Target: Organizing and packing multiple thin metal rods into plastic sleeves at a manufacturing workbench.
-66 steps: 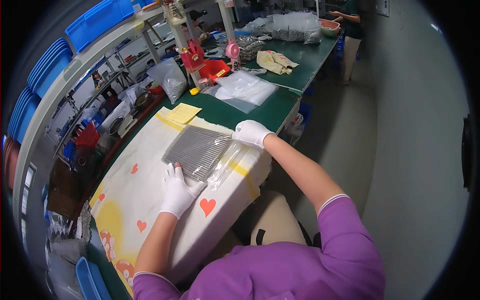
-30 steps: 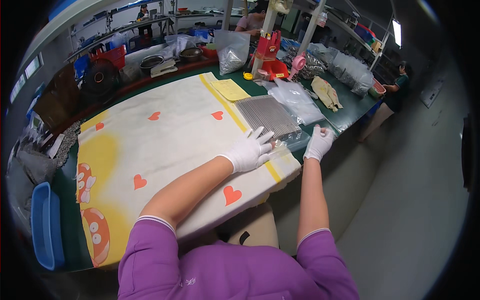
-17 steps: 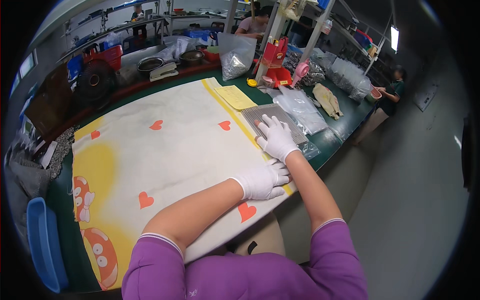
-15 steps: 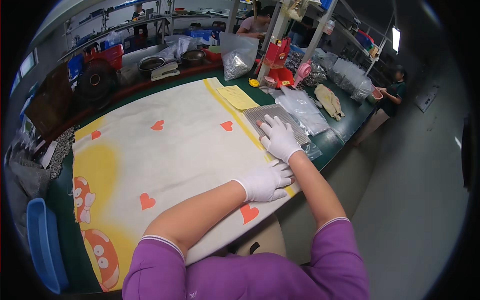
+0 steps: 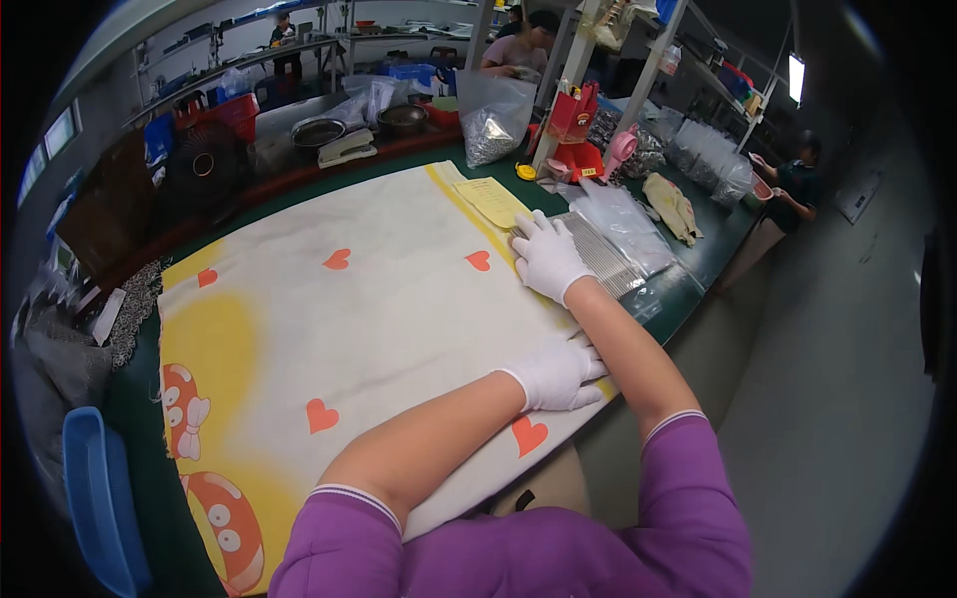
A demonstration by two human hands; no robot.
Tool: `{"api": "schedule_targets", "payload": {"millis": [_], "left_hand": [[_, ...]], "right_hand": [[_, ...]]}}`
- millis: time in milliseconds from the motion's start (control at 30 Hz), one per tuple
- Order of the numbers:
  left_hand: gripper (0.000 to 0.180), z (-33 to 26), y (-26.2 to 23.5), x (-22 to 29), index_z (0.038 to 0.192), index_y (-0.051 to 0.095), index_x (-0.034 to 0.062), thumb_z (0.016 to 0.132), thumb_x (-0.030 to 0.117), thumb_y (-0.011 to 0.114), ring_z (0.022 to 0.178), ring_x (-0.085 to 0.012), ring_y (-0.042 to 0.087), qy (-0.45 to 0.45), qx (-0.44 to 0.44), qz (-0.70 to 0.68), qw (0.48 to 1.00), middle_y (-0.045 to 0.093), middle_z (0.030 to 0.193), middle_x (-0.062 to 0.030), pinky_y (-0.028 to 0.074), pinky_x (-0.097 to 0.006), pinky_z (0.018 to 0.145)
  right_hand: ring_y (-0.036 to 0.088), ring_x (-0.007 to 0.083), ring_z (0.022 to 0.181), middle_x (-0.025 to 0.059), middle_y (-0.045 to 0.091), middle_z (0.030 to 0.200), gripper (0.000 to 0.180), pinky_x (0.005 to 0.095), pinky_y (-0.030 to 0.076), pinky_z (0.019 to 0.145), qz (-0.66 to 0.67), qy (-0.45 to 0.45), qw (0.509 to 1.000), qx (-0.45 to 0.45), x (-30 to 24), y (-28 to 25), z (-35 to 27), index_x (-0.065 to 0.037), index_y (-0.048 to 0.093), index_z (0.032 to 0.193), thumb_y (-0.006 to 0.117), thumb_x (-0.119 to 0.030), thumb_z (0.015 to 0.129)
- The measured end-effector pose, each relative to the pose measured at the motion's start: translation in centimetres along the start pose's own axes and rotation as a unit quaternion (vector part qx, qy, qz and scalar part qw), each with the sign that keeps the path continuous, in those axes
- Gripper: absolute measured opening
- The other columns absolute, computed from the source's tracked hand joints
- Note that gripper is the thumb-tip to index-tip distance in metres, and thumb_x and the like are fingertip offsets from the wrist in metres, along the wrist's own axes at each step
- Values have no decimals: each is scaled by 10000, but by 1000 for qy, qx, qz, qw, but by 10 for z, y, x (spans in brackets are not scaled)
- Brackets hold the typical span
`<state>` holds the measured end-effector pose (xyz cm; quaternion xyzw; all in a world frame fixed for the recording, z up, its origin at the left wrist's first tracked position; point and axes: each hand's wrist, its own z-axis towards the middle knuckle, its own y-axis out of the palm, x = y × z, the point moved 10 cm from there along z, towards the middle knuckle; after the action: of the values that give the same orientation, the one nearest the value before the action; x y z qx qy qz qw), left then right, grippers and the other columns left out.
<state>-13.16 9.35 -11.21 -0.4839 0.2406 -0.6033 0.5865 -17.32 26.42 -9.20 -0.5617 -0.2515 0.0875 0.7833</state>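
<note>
A large white cloth (image 5: 399, 289) with red hearts, yellow edges and cartoon figures lies spread over the green table. My left hand (image 5: 560, 376), in a white glove with bare fingertips, rests flat on its right edge, fingers stretched out. Farther up that edge is my right hand (image 5: 550, 261), gloved the same way, with its fingers extended over the yellow stripe and holding nothing I can see. Beside it a grey ridged board (image 5: 606, 257) is partly covered by my hand. A yellow paper sheet (image 5: 493, 202) lies just beyond my right fingertips.
Clear plastic bags (image 5: 630, 227) lie on the right, near a crumpled pale cloth (image 5: 673, 207). A bag of small metal parts (image 5: 492, 132), metal bowls (image 5: 318, 132) and a red box (image 5: 573, 112) stand at the back. A blue basin (image 5: 103, 498) sits at left. Other people work farther off.
My right hand has moved left from the ridged board onto the cloth's yellow edge. My left hand stays flat on the cloth. The whole view has shifted slightly.
</note>
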Motion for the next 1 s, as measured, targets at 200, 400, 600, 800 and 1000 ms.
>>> {"api": "schedule_targets", "payload": {"millis": [200,400,600,800,1000], "left_hand": [[360,5,1,-9,1165,605,97,871,299,556,1077,-400,542,-39,9,-82,996,591,1174,-186,427,-466,977],[323,3,7,-7,1128,627,93,886,294,549,1078,-396,543,-25,-10,-76,997,601,1158,-182,444,-440,955],[469,-1,30,1,1353,490,79,955,321,438,1254,-257,493,-23,-143,-68,987,557,1309,-106,323,-316,1116],[319,13,-5,14,1098,614,54,830,227,601,1170,-324,502,10,-24,-44,999,572,1205,-166,389,-450,1022],[521,19,3,7,1236,565,-9,844,330,621,1278,-415,417,-12,-39,-14,999,510,1338,-205,317,-500,1080]], "right_hand": [[428,303,1262,101,530,1299,297,497,299,1087,31,72,997,-8,10,30,42,-41,652,1068,542,-214,854],[599,265,854,89,626,873,81,381,484,768,139,-148,942,268,-36,-83,-7,-49,656,731,647,-124,702],[634,311,920,100,679,1016,179,386,497,843,378,-136,915,-40,-70,-55,-75,-79,715,900,586,-190,843],[644,269,793,95,674,879,93,334,508,718,444,78,824,343,34,-121,-219,-35,682,868,662,-125,860],[584,80,713,25,645,826,188,229,463,645,530,518,573,350,171,51,-418,-19,660,1023,527,-126,944]]}}
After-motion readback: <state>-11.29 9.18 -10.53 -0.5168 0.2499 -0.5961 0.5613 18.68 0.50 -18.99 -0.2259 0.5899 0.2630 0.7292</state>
